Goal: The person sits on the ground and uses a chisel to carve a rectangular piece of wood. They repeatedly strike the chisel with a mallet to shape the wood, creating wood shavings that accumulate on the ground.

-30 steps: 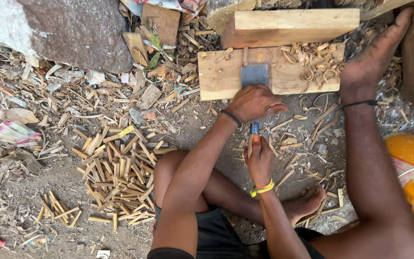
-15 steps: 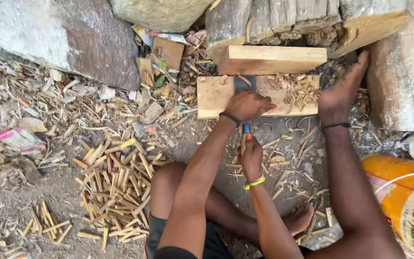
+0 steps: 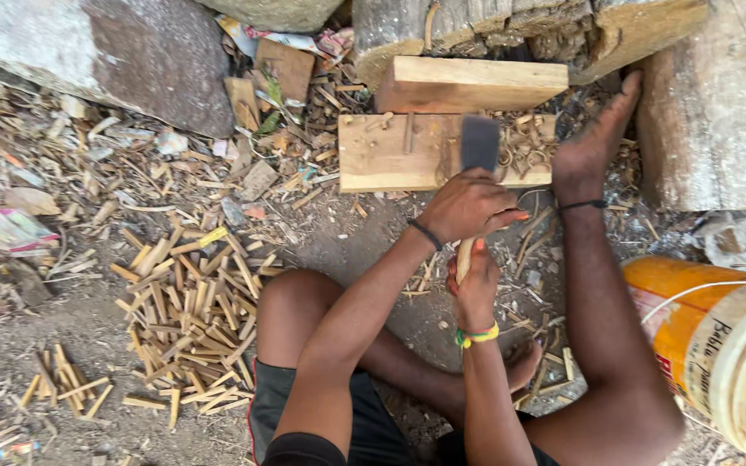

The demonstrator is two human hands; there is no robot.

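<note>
Ground-level work spot, seen from above; person seated on bare earth, legs spread.

Left hand (image 3: 470, 205) sits over the near edge of a flat wooden block (image 3: 390, 155), fingers curled down; a dark band on the wrist. What it pins under the fingers cannot be told, as the hand covers it.

Right hand (image 3: 475, 278) is just near of the left, closed in a full fist round a pale wooden handle (image 3: 464, 259). The handle runs far, under the left hand, to a dark flat blade (image 3: 479, 143) that lies over the block, blurred. A yellow-green bracelet is on the right wrist.

The block lies far of the hands, touching a thicker plank (image 3: 468, 84) stacked just beyond it. Curled shavings (image 3: 533, 147) cover the block's right end. The right foot (image 3: 593, 142) is braced against the block's right end, toes pointing far, a thin cord round the ankle.

Left of the knee: a loose heap of short split sticks (image 3: 192, 302), pale, lying every which way; a smaller scatter further left and nearer. Wood chips and litter cover the ground round it.

Far left, a big grey stone (image 3: 114, 52). Far right, a rough log (image 3: 718, 112). Near right, an orange bucket (image 3: 675, 311) with a pale lid rim, beside the right leg.
</note>
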